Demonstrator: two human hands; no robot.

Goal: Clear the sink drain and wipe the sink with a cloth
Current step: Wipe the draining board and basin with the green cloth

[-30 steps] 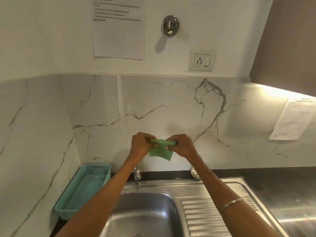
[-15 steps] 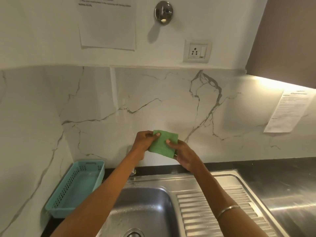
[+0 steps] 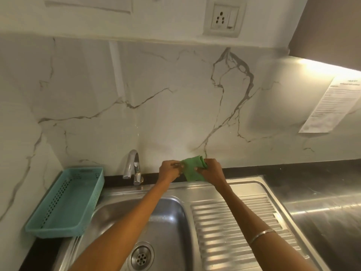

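A small green cloth (image 3: 191, 170) hangs folded between both hands, held up above the back rim of the steel sink (image 3: 172, 210). My left hand (image 3: 169, 171) pinches its left edge and my right hand (image 3: 211, 170) grips its right side. Below, the round drain strainer (image 3: 142, 255) sits in the basin floor with nothing visible on it. My left forearm crosses over the basin and hides part of it.
A chrome tap (image 3: 132, 166) stands at the back left of the sink. A teal perforated basket (image 3: 66, 202) sits on the counter to the left. The ribbed drainboard (image 3: 238, 227) lies right of the basin. Marble backsplash, a wall socket (image 3: 224, 18) and a taped paper (image 3: 332, 108) are behind.
The view has tilted down, bringing the tap and drain into sight. Both hands still hold the cloth, now lower and nearer the sink's back rim, with the cloth refolded between them.
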